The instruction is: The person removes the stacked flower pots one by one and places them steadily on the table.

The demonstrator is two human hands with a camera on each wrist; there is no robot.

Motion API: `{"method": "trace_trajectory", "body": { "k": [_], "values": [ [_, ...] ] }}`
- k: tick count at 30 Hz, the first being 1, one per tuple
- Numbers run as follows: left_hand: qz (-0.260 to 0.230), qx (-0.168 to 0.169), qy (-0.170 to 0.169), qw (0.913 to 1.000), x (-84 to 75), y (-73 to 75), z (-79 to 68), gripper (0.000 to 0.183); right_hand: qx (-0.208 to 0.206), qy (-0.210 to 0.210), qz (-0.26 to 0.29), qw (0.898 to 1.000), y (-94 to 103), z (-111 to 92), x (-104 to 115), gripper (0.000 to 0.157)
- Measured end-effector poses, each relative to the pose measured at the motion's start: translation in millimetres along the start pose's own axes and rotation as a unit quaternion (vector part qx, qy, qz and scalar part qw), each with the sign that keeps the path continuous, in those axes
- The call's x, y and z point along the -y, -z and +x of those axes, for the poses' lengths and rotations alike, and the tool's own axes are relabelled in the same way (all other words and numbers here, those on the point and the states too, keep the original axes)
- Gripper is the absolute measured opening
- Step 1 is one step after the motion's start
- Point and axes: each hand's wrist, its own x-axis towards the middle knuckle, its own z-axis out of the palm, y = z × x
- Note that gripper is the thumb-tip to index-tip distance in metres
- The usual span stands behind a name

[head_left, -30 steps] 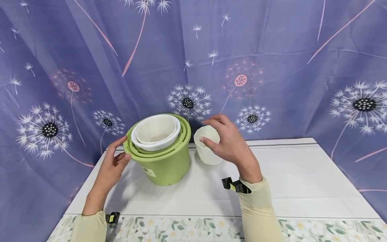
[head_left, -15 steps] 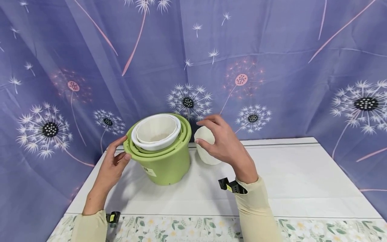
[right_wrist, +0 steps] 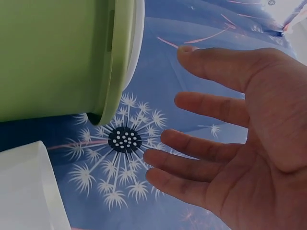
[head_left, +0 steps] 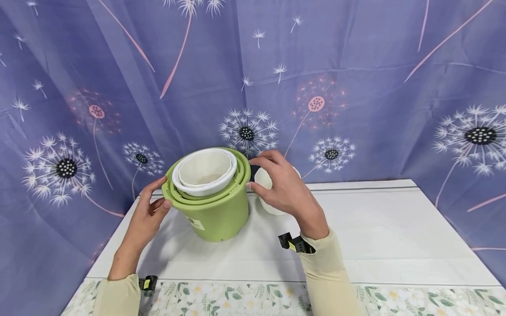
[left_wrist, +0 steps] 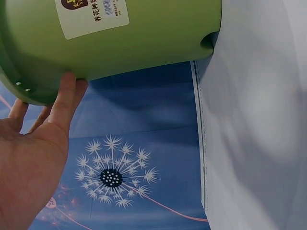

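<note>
a white paper label (left_wrist: 88, 26) on the round green plastic pot (left_wrist: 158, 40) reads "养花种" beside a barcode (left_wrist: 108, 7); smaller print (left_wrist: 117, 6) blurs.

A: How many pots?
B: At least five: the outer green pot (head_left: 223, 221); within it, one inner green pot (head_left: 206, 200), one white pot (head_left: 197, 192), one cream pot (head_left: 205, 169); to its right, one separate pot (right_wrist: 26, 189).
A: And others?
B: One label (head_left: 196, 224) on its front; my two hands, left hand (head_left: 147, 215) at its left, right hand (head_left: 283, 186) at its right; nearer me than it, two black wrist cameras (head_left: 150, 283).
</note>
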Motion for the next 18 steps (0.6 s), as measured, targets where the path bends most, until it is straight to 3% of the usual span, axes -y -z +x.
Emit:
{"method": "trace_trajectory", "body": {
  "k": [18],
  "values": [
    [-0.002,-0.002,-0.002,1.0,1.4,-1.0,0.0,0.063,-0.006,0.034,0.02,0.999,-15.1,8.5,5.0,0.046]
  ]
}}
